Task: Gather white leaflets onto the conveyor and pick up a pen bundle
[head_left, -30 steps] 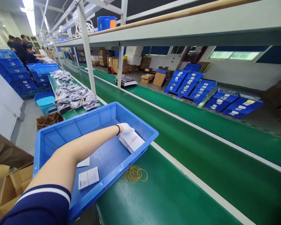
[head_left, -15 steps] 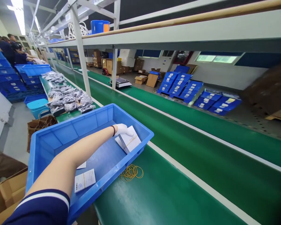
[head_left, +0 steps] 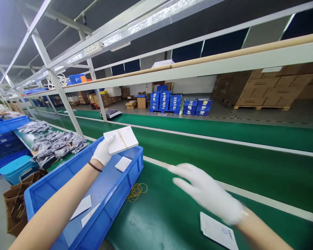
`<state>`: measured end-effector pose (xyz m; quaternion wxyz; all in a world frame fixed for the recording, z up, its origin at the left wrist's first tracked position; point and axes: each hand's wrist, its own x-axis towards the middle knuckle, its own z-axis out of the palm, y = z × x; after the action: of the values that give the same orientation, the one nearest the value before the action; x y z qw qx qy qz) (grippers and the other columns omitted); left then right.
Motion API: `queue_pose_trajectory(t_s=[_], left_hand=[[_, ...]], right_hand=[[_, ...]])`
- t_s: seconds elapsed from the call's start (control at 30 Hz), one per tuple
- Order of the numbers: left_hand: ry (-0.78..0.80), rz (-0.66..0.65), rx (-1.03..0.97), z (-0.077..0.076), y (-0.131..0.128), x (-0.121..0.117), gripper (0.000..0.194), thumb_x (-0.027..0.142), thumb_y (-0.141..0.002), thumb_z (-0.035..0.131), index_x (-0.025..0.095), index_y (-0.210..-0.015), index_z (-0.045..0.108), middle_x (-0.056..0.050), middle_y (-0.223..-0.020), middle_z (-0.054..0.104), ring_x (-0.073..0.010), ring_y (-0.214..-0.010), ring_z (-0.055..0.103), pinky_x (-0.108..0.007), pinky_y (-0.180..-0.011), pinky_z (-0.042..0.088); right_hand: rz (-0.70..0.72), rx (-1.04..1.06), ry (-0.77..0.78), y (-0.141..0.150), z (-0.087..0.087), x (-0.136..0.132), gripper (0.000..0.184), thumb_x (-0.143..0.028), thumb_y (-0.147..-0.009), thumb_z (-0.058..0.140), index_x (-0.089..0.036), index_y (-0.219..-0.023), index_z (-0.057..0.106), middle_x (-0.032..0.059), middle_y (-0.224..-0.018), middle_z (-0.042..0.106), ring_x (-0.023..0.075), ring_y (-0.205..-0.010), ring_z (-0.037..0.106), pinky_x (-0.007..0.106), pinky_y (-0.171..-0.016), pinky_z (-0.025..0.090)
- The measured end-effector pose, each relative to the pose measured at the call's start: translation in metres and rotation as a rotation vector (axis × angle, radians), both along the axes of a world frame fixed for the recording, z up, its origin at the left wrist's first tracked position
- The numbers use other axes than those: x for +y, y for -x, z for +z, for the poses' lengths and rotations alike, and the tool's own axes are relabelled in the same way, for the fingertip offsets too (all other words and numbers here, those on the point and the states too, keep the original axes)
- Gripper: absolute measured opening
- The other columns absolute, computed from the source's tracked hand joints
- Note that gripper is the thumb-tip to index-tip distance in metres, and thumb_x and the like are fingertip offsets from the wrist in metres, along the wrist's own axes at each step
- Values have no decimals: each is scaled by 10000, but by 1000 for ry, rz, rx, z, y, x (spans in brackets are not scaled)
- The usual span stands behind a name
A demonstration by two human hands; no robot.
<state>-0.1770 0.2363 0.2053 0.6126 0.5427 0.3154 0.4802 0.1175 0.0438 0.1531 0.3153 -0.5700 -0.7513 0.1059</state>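
gripped in the gloved left hand (head_left: pixel 103 151), a banded card stack (head_left: pixel 121 139) is held above the blue bin (head_left: pixel 108 208); the right hand (head_left: pixel 207 192) is spread flat over the green belt (head_left: pixel 172 215), blurred.

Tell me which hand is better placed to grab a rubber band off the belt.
Probably right. The right hand is open and empty above the belt, near the rubber bands. The left hand is occupied, gripping the banded card bundle above the blue bin.
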Motion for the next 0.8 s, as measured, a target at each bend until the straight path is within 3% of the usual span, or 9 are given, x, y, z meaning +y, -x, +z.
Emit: queue_pose_trajectory(t_s=[0.07, 0.13, 0.2, 0.3, 0.43, 0.5, 0.63, 0.8], left_hand=[[10, 34, -151, 4, -22, -36, 415, 361, -818, 650, 149, -1170, 592, -164, -1255, 630, -326, -1131, 614, -481, -972, 507], [13, 155, -244, 1, -40, -66, 395, 278, -783, 712, 150, -1132, 580, -152, -1200, 657, -321, -1071, 643, -496, -968, 506], [-16, 275, -260, -7, -52, -89, 351, 231, -783, 711, 167, -1101, 577, -118, -1172, 670, -296, -1042, 654, -471, -954, 520], [-71, 404, -246, -27, -57, -112, 302, 231, -790, 702, 190, -1072, 601, -75, -1152, 675, -259, -1026, 653, -406, -925, 539], [-94, 586, -223, -55, -50, -132, 335, 278, -766, 728, 166, -1059, 609, -82, -1133, 669, -249, -1011, 648, -392, -926, 526], [-76, 613, -239, -67, -46, -142, 358, 295, -767, 723, 155, -1074, 606, -101, -1159, 658, -257, -1039, 640, -402, -936, 520], [19, 549, -281, -89, -32, -155, 377, 311, -779, 723, 178, -1113, 610, -109, -1210, 649, -266, -1091, 631, -424, -996, 497], [109, 644, -203, -102, -4, -165, 361, 389, -831, 691, 224, -1143, 614, -86, -1232, 648, -286, -1151, 609, -465, -1052, 462]], right_hand=[[52, -28, -174, 43, 25, 36, 281, -345, -1002, 455, -272, -1209, 631, 86, -1093, 604, 293, -994, 556, 444, -897, 458], [-58, -24, -265, 79, 38, 66, 214, -300, -980, 547, -246, -1167, 636, 81, -1072, 590, 277, -1010, 542, 396, -901, 442], [-173, 25, -253, 103, 38, 84, 271, -378, -939, 658, -204, -1144, 621, 86, -1071, 582, 266, -998, 548, 351, -837, 459], [-235, 16, -192, 120, 25, 85, 200, -383, -990, 592, -184, -981, 609, 66, -992, 591, 226, -911, 577, 304, -746, 456], [-294, -261, -168, 114, 1, 68, 196, -348, -1036, 493, -178, -986, 577, 69, -956, 597, 243, -842, 593, 316, -658, 427], [-339, -341, -149, 107, -11, 64, 185, -333, -1045, 476, -170, -1024, 560, 70, -964, 601, 250, -846, 598, 321, -652, 418], [-291, -349, -115, 95, -32, 65, 136, -306, -1045, 488, -186, -1016, 546, 50, -961, 607, 237, -870, 599, 314, -671, 404], [-289, -227, 66, 72, -55, 75, 122, -261, -1047, 472, -164, -1031, 544, 72, -953, 617, 245, -883, 594, 312, -664, 367]])
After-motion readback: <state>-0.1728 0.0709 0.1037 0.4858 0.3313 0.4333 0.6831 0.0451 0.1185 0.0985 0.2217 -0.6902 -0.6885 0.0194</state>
